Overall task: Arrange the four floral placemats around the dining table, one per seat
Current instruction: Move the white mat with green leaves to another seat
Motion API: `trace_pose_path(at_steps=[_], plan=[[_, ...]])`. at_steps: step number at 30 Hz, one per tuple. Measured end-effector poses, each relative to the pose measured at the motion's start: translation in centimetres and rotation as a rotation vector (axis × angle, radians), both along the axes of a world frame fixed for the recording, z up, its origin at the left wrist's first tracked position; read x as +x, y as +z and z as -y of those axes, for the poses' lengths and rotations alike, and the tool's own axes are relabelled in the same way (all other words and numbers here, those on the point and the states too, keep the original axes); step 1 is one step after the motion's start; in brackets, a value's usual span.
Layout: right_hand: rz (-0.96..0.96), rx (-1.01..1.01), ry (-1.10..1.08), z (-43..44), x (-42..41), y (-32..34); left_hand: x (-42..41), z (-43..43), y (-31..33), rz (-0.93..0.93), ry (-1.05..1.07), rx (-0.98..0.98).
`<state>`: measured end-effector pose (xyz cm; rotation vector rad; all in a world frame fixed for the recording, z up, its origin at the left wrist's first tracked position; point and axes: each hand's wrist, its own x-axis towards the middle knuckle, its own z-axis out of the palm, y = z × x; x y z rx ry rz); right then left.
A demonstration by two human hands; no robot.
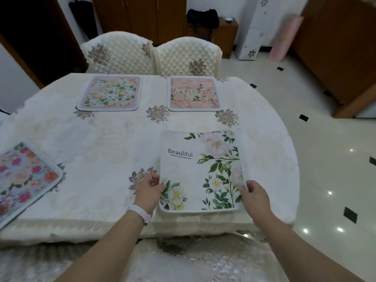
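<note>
A white placemat [195,171] printed with green leaves, pale roses and the word "Beautiful" lies on the near right of the table [114,143]. My left hand [149,189] pinches its left edge, and my right hand [254,193] grips its right edge, which is lifted slightly. Across the table a pastel flowered placemat [110,93] lies at the far left seat and a pink flowered placemat [194,94] at the far right seat. A blue placemat with red and pink flowers [24,178] lies angled at the near left.
Two quilted cream chairs [120,52] [187,55] stand at the far side. A covered chair seat [183,259] is directly below me. Glossy tiled floor [325,159] lies to the right, with wooden cabinets [341,43] and a pink roll [284,37] beyond.
</note>
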<state>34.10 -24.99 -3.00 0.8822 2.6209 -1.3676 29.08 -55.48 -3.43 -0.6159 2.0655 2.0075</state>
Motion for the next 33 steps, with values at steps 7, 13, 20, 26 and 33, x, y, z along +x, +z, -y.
trace_pose_path(at_steps=[7, 13, 20, 26, 33], plan=[[0.041, 0.032, 0.038, -2.2, -0.8, -2.7, -0.4, -2.0, -2.0, 0.022, -0.035, -0.096], [0.083, -0.002, 0.067, -2.6, -0.2, -4.5, -0.1, -2.2, -3.8, 0.085, -0.043, -0.129], [0.092, -0.006, 0.076, -2.5, 0.2, -5.2, -0.3, -1.8, -5.1, 0.101, -0.025, -0.266], [0.123, 0.013, 0.078, -2.3, -0.3, -5.7, -0.1, -1.2, -6.3, 0.142, -0.126, -0.407], [0.18, 0.0, 0.034, -2.0, -0.4, -5.9, 0.2, -0.3, -6.8, 0.133, -0.259, -0.575]])
